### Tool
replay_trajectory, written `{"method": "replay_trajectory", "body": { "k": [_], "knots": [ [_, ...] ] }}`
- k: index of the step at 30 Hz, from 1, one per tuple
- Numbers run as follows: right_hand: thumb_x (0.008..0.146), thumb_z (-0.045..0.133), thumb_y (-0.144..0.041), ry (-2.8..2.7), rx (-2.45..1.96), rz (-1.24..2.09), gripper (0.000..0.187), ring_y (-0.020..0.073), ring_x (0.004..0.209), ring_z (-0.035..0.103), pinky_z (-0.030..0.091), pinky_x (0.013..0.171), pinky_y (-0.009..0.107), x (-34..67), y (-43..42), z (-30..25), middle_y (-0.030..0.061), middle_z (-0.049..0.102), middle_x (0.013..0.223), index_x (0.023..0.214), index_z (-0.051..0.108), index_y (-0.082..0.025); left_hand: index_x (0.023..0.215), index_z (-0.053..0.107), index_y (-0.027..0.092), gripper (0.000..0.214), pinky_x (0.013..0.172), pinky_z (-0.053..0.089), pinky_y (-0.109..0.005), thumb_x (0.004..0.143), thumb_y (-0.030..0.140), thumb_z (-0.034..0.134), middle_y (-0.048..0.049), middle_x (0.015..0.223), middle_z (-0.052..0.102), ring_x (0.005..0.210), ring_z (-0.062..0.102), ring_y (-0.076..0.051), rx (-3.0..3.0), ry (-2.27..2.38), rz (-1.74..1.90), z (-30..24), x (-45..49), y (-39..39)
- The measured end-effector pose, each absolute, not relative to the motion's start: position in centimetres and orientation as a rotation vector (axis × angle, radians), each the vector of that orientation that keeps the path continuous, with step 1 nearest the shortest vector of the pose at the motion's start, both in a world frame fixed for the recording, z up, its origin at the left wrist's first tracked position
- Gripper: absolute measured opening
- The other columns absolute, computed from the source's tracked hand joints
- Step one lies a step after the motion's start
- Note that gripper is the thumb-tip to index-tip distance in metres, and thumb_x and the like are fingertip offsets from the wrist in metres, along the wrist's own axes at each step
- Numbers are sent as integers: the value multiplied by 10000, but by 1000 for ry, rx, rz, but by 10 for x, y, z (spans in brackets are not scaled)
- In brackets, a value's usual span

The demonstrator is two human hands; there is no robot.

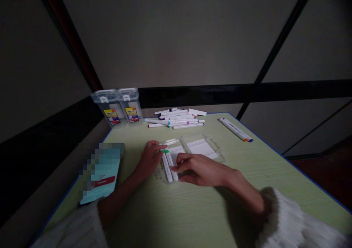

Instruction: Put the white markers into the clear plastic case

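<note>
On the pale-green, blue-edged bench point(176, 218), an open clear-plastic case point(216, 143) lies at twelve o'clock. The right hand's point(202, 169) fingers curl beside, and the left hand's point(150, 159) overlap, two white green-banded markers point(166, 167) at the case's eight o'clock; pinching unclear. Light, even pressure should keep them parallel.

One head-worn camera looks forward and down from six o'clock, across a green tabletop point(170, 218) toward a grey panelled wall point(176, 39) at twelve, with knitted sleeves point(297, 220) close at five and seven.

Two green-banded white markers point(166, 166), parallel
</note>
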State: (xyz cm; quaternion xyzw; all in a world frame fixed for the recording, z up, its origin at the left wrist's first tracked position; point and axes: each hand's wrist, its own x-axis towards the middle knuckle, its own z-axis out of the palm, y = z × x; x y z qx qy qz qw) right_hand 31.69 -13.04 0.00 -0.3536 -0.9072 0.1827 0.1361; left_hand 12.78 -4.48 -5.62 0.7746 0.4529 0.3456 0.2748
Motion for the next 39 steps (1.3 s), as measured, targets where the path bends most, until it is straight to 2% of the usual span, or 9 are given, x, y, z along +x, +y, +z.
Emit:
{"method": "replay_trajectory", "body": {
  "k": [8, 14, 18, 24, 39],
  "knots": [
    [789, 518, -220, -2615, -1089, 544, 244, 150, 841, 552, 399, 697, 242, 317, -131, -1, 58, 587, 957, 1014, 606, -187, 866, 668, 193, 276, 912, 382, -350, 681, 84, 494, -37, 938, 454, 956, 481, -173, 2126, 1217, 967, -58, 130, -47],
    [785, 532, -256, -2614, -1143, 531, 197, 154, 801, 580, 394, 663, 232, 315, -132, 0, 53, 635, 900, 928, 634, -167, 881, 657, 185, 252, 916, 376, -365, 695, 107, 505, -48, 971, 458, 991, 473, -184, 2135, 1226, 952, -57, 129, -48],
    [820, 481, -301, -2596, -1161, 491, 221, 151, 773, 587, 381, 637, 222, 311, -131, -2, 55, 652, 858, 867, 647, -164, 860, 654, 194, 247, 911, 383, -355, 678, 98, 517, -41, 954, 468, 985, 478, -180, 2139, 1188, 1000, -57, 129, -48],
    [823, 472, -296, -2582, -1190, 438, 249, 175, 843, 584, 392, 695, 243, 310, -129, -7, 79, 644, 917, 980, 615, -165, 884, 639, 174, 256, 898, 391, -352, 672, 102, 515, -49, 949, 466, 979, 479, -187, 2145, 1173, 1012, -56, 129, -49],
    [824, 463, -321, -2619, -1144, 408, 268, 187, 843, 584, 404, 707, 261, 311, -130, -6, 87, 638, 915, 984, 593, -149, 879, 644, 182, 254, 907, 387, -373, 672, 104, 518, -48, 951, 471, 970, 484, -188, 2151, 1176, 1023, -60, 129, -47]
  ]
}}
